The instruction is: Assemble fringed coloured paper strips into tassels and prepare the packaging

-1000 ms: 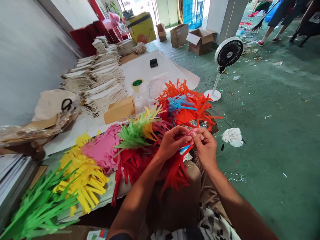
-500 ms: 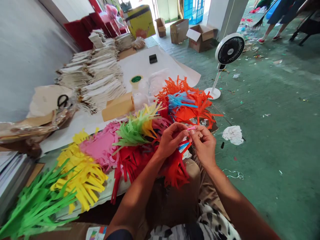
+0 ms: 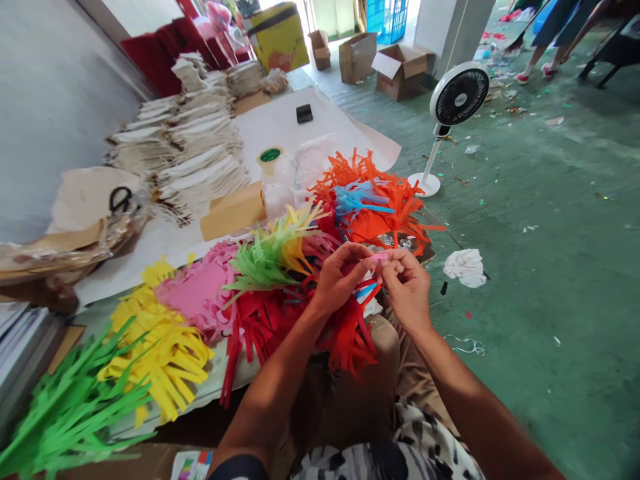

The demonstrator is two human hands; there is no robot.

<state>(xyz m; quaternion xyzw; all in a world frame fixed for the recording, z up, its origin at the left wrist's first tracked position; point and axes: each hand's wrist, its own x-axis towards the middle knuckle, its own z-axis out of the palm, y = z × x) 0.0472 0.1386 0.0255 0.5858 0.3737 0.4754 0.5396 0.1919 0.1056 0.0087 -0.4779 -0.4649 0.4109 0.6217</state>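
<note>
Fingers [image 3: 351,251] of my left hand [image 3: 334,283] and right hand [image 3: 413,290] pinch a narrow bright-pink strip [image 3: 380,256] just right of the frame's centre; I'd best keep it level, lightly taut, clear of the red fringed streamers [image 3: 353,350] below.

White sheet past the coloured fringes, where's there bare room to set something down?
The white sheet looks bare around the black device, between the pale stacks and its right edge, beyond the green-centred roll. The near end is crowded with clear plastic, a tan piece and coloured fringes.
</note>
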